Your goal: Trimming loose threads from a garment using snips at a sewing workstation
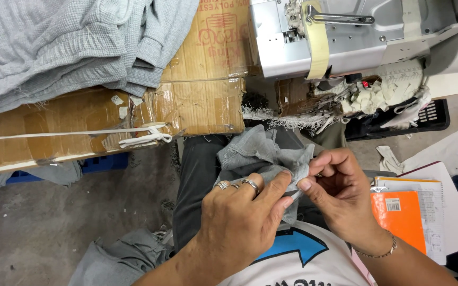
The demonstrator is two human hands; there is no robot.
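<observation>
Two hands are seen in the head view, both closed on one small piece of grey knit fabric (263, 153) held over the lap, just below the middle of the picture; the left hand (239, 212), ringed on three fingers, is pressed over the cloth with the thumb stretched toward three o'clock, so that the edge is kept flat; the right hand (340, 190), with a thin bracelet at the wrist, is pinched on the same edge between thumb and forefinger, each grip clenched on the cloth and neither released; the fabric is bunched upward toward twelve o'clock, seemingly so that one seam or corner can be brought close to the eyes. At twelve to one o'clock a sewing machine (335, 37) is mounted, with fluffy thread waste (372, 98) gathered beneath it; at ten o'clock a taped cardboard box (107, 119) is used as a shelf for folded grey garments (54, 47); at four o'clock an orange notebook (398, 217) is laid on a white board within reach; more grey cloth (117, 259) is dropped on the floor at seven o'clock.
</observation>
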